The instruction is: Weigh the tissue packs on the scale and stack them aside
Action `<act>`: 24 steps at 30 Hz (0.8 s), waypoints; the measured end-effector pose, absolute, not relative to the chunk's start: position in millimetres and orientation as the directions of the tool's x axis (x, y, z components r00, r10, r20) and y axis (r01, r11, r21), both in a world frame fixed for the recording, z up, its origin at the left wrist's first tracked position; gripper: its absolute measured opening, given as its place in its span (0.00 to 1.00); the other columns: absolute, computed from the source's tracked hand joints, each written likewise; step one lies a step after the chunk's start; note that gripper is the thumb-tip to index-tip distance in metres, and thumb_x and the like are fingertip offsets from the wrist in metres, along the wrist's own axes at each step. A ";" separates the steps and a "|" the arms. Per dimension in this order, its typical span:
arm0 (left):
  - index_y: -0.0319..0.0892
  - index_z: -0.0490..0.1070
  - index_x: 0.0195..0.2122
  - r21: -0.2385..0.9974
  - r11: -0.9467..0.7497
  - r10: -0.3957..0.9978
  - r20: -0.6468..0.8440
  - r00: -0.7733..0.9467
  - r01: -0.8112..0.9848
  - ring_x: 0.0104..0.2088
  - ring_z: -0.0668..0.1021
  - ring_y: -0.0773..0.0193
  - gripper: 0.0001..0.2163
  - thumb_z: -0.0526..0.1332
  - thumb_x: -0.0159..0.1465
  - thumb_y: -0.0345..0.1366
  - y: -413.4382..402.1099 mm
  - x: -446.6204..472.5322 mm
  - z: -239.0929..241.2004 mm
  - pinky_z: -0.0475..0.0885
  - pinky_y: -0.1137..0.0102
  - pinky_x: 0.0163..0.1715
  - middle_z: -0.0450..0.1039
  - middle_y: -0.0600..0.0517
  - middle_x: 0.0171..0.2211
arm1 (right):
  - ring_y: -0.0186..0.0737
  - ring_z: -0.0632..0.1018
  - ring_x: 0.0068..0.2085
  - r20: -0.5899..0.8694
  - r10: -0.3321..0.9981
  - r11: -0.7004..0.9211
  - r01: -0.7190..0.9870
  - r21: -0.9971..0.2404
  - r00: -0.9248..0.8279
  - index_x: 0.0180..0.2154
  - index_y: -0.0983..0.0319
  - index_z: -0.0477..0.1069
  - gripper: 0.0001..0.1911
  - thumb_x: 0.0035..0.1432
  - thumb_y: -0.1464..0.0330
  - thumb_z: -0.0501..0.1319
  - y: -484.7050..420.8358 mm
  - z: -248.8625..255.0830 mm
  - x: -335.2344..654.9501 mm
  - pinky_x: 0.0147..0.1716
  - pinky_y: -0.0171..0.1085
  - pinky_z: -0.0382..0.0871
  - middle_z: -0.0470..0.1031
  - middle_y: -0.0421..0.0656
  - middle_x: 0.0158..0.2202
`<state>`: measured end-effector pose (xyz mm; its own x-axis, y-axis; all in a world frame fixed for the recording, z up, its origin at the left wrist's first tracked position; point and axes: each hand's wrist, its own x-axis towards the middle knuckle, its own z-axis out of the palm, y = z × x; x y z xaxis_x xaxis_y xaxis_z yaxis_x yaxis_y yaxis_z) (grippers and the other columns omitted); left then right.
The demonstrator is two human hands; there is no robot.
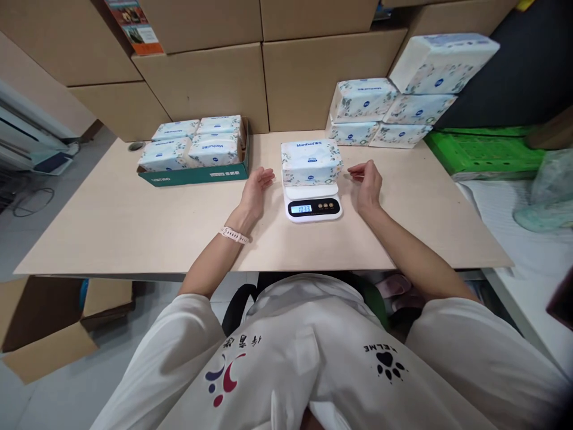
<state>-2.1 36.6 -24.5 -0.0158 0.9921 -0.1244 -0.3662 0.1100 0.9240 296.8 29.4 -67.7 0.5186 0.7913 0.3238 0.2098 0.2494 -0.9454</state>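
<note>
A pack of tissues (pixel 312 164) with a floral print lies on a white digital kitchen scale (pixel 313 210), whose lit display seems to read 1033. My left hand (pixel 256 191) rests on the table to the left of the pack, apart from it, its fingers extended and holding nothing. On the other side my right hand (pixel 367 184) is held close to the pack without touching it. Its fingers are stretched toward the pack, slightly bent, with nothing in them.
A green open box (pixel 192 177) with several tissue packs stands at the table's left. Stacked tissue packs (pixel 364 101) stand at the back right. Cardboard boxes (pixel 215 83) wall off the rear. A green plastic crate (pixel 483 156) lies at right; an open carton (pixel 49 352) sits on the floor.
</note>
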 end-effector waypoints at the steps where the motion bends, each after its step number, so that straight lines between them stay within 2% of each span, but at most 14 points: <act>1: 0.42 0.77 0.36 0.920 0.113 0.992 -0.128 -0.015 -0.375 0.59 0.80 0.50 0.12 0.62 0.66 0.46 37.2 -2.4 -24.7 0.68 0.56 0.69 0.81 0.42 0.47 | 0.40 0.79 0.40 0.359 0.782 0.265 0.250 -0.931 0.509 0.31 0.58 0.75 0.37 0.68 0.35 0.47 27.6 -67.0 296.8 0.50 0.44 0.75 0.80 0.43 0.37; 7: 0.42 0.76 0.38 0.888 0.128 0.989 -0.145 -0.006 -0.443 0.64 0.78 0.50 0.11 0.63 0.66 0.45 39.9 -6.5 -26.7 0.66 0.56 0.70 0.81 0.43 0.48 | 0.40 0.79 0.40 0.460 0.746 0.292 0.385 -0.875 0.481 0.32 0.57 0.73 0.37 0.71 0.37 0.43 26.7 -64.5 295.7 0.49 0.45 0.75 0.78 0.42 0.36; 11: 0.42 0.76 0.37 0.883 0.142 0.989 -0.150 0.017 -0.447 0.64 0.78 0.52 0.11 0.63 0.67 0.44 39.6 -8.8 -27.9 0.66 0.56 0.71 0.82 0.43 0.48 | 0.40 0.79 0.38 0.415 0.731 0.274 0.323 -0.906 0.542 0.32 0.58 0.74 0.38 0.71 0.37 0.42 30.4 -63.7 295.5 0.47 0.45 0.76 0.78 0.43 0.35; 15: 0.42 0.77 0.37 0.896 0.135 0.990 -0.136 0.028 -0.423 0.61 0.80 0.53 0.11 0.62 0.67 0.44 37.8 -12.3 -26.2 0.68 0.58 0.69 0.82 0.44 0.47 | 0.40 0.79 0.37 0.360 0.732 0.282 0.224 -0.933 0.579 0.31 0.58 0.75 0.38 0.69 0.35 0.46 28.7 -60.5 293.6 0.47 0.45 0.76 0.80 0.44 0.35; 19: 0.42 0.77 0.39 0.895 0.150 0.988 -0.154 0.025 -0.420 0.63 0.79 0.52 0.12 0.64 0.65 0.46 35.1 -14.9 -21.8 0.69 0.57 0.69 0.82 0.42 0.50 | 0.42 0.79 0.37 0.294 0.752 0.260 0.145 -0.955 0.590 0.30 0.58 0.75 0.37 0.67 0.36 0.48 25.7 -57.7 290.5 0.46 0.46 0.76 0.79 0.45 0.34; 24: 0.42 0.78 0.41 0.908 0.132 0.990 -0.139 0.012 -0.398 0.64 0.79 0.52 0.13 0.62 0.66 0.46 27.9 -11.5 -19.1 0.68 0.58 0.70 0.82 0.42 0.53 | 0.42 0.80 0.41 0.313 0.790 0.269 0.160 -0.950 0.528 0.34 0.59 0.78 0.37 0.65 0.35 0.51 21.5 -56.7 286.9 0.50 0.46 0.75 0.81 0.46 0.38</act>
